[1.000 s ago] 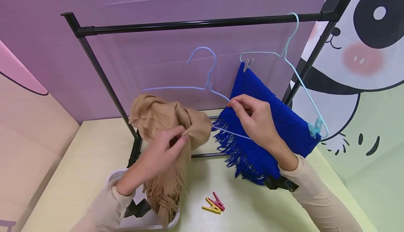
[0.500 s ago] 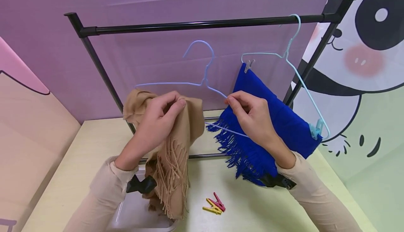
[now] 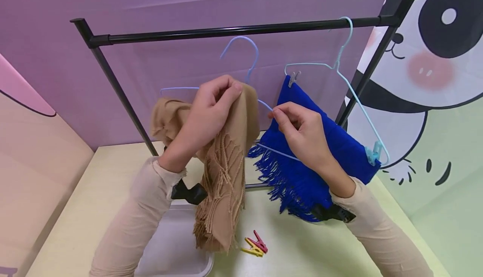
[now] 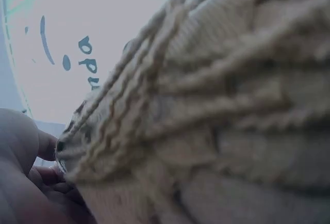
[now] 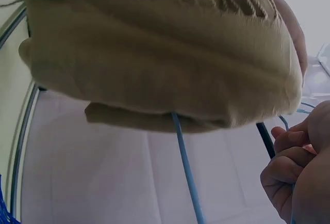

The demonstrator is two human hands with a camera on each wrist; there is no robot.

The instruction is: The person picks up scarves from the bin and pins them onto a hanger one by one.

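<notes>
In the head view, my left hand point(image 3: 207, 115) pinches the top edge of a tan fringed scarf point(image 3: 226, 151). The scarf hangs in folds at a periwinkle wire hanger point(image 3: 240, 37), hiding much of its left half. My right hand point(image 3: 305, 136) pinches the hanger's right shoulder, holding its hook just below the rack's rail, apart from it. In the right wrist view, the hanger's lower bar point(image 5: 187, 170) runs into the scarf's folds point(image 5: 154, 64); the right hand's fingers point(image 5: 289, 172) curl at the wire. Scarf fringe point(image 4: 129, 100) fills most of the left wrist view.
A black rack point(image 3: 226, 31) spans the back. A blue fringed scarf point(image 3: 324, 155) hangs on its right from a light-blue hanger point(image 3: 362, 101) with clips point(image 3: 373, 153). A yellow clothespin point(image 3: 253, 249) and a red clothespin point(image 3: 260, 242) lie in front. A white tray point(image 3: 173, 243) stands left.
My left hand has moved up and right, lifting the scarf's fringed end out of the tray and in front of the hanger's middle. The hanger has risen slightly; my right hand keeps its grip.
</notes>
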